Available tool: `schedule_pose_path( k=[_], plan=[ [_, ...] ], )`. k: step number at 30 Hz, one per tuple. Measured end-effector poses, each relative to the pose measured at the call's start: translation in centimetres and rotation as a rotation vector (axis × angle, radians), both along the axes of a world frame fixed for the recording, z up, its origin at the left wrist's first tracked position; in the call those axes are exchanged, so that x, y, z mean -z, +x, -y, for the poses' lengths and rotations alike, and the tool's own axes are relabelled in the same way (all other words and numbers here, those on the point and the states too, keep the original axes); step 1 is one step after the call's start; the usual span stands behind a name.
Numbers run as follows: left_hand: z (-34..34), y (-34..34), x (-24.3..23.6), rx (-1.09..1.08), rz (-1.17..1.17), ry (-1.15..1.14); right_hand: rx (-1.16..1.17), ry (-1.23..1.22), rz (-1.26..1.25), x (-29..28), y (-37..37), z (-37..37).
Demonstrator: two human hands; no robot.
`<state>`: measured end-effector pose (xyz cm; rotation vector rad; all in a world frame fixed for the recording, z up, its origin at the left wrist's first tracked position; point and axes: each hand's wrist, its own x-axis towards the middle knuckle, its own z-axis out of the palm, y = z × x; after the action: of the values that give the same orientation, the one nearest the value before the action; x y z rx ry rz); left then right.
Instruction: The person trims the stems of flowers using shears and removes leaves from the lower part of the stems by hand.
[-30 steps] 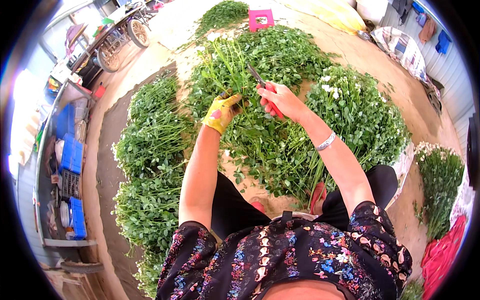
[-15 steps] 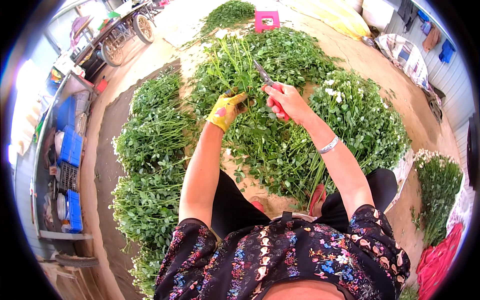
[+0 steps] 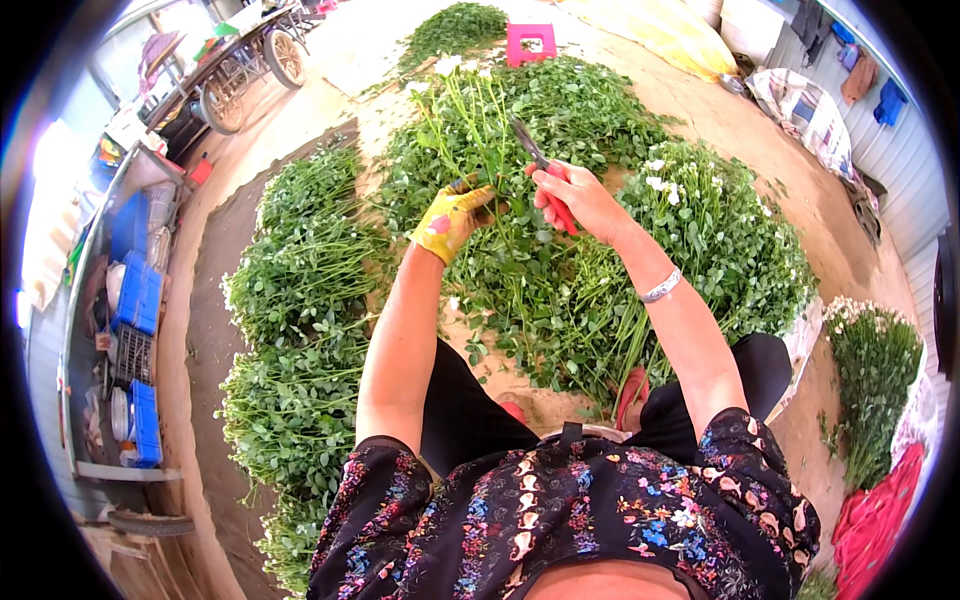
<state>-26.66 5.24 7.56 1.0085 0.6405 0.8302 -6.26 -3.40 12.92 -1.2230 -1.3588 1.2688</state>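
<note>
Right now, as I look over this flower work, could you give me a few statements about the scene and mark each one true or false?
1. The left hand wears a yellow glove. True.
2. The right hand holds a brush. False: it holds red-handled clippers.
3. The left hand holds green stems topped with white flowers. True.
4. The stool is blue. False: it is pink.
5. A silver-coloured bracelet is on the right wrist. True.
6. The blue crates are on the person's right. False: they are on the left.
</note>
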Motion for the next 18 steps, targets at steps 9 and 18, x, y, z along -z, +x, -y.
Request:
schedule_pose_path(
  k=[9, 18],
  plan=[
    [0.63, -0.37, -0.77, -0.013, -0.063, 0.036, 0.09, 0.03, 0.058, 0.02, 0.0, 0.34],
    [0.29, -0.59, -0.27, -0.09, -0.105, 0.059, 0.076, 0.007, 0.172, -0.36, 0.1, 0.07]
  ],
)
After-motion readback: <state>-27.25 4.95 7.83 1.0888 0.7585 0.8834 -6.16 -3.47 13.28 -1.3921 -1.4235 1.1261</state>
